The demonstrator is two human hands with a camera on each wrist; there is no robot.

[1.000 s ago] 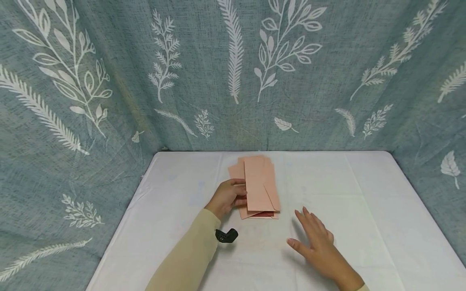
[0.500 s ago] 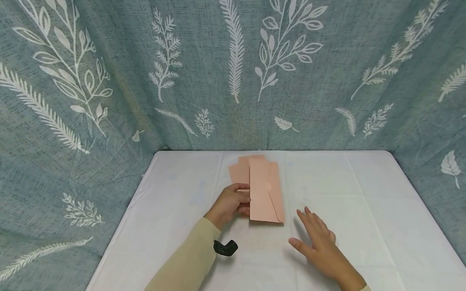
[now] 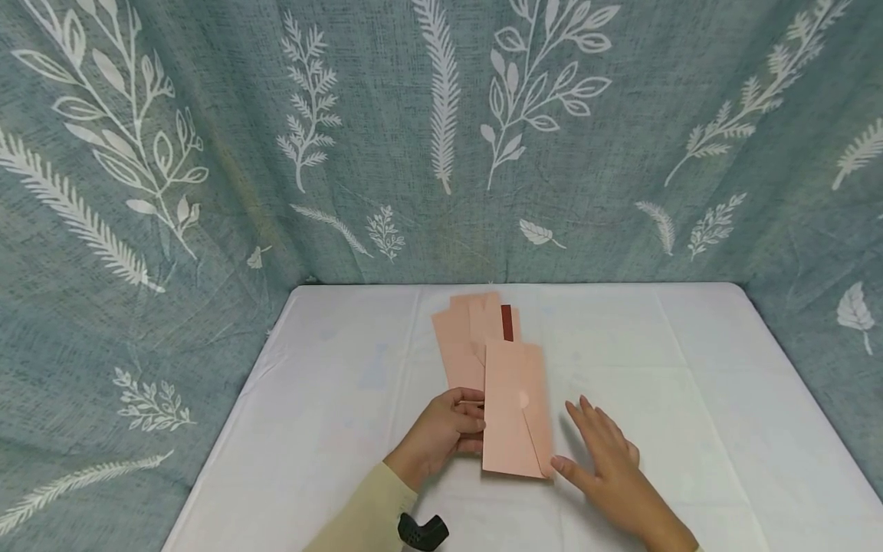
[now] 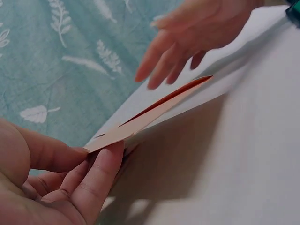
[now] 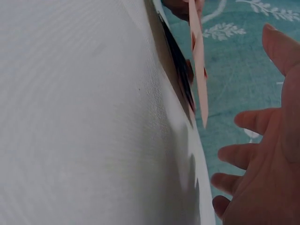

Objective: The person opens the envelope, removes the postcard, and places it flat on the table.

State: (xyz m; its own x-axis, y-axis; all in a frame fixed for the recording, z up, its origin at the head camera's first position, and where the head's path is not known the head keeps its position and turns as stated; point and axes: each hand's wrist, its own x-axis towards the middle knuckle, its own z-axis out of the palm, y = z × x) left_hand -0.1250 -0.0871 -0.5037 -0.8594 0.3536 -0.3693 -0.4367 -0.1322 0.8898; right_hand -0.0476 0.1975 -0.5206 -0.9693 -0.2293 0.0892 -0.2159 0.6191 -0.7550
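My left hand pinches the left edge of a peach-pink envelope, its flap side up. In the left wrist view the thumb lies on top of the envelope and the fingers lie beneath, and it is lifted over the white table with a shadow below. My right hand hovers just right of the envelope's near corner, fingers spread, holding nothing. Behind the held envelope, several more peach envelopes lie in an untidy pile, partly hidden by it. A dark red strip shows among them.
A white cloth covers the table, with its far edge against a blue-green curtain printed with white leaves. A black device sits at my left wrist.
My left hand has drawn the top envelope off the pile, toward me and slightly right, uncovering the pile and the dark red strip. My right hand has barely moved.
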